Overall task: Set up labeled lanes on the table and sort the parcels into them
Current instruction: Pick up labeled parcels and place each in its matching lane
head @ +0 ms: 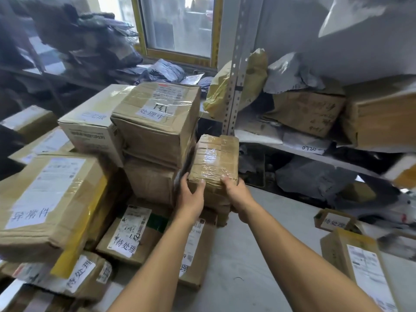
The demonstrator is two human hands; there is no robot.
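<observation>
The fingers point(202, 182) of the left hand point(191, 197) are clamped on the near left corner of a small taped parcel point(215, 161), thumb on top and the rest wrapped down its left side, while the right hand point(238, 194) grips the near right corner with its fingers curled under the edge. The parcel is held up just right of a tall stack of boxes, its left face touching or nearly touching the stack; whether its underside rests on anything I cannot tell. The top box of that stack point(157, 111) carries a handwritten label point(153, 112), and beside it on the left a white box point(90, 124) bears another. A large carton point(45, 199) at near left and a flat box point(128, 237) under the left forearm are labelled too, so these piles look like the lanes. Bare counter point(258, 255) lies to the right, with two more labelled boxes point(333, 221) at its right edge and shelving point(315, 152) behind. To do this step well, keep both hands low on the corners so the glossy tape does not slip, hold the parcel level, and check its marking against the lane label. Set it square, clear of the stack's edge, so nothing topples.
</observation>
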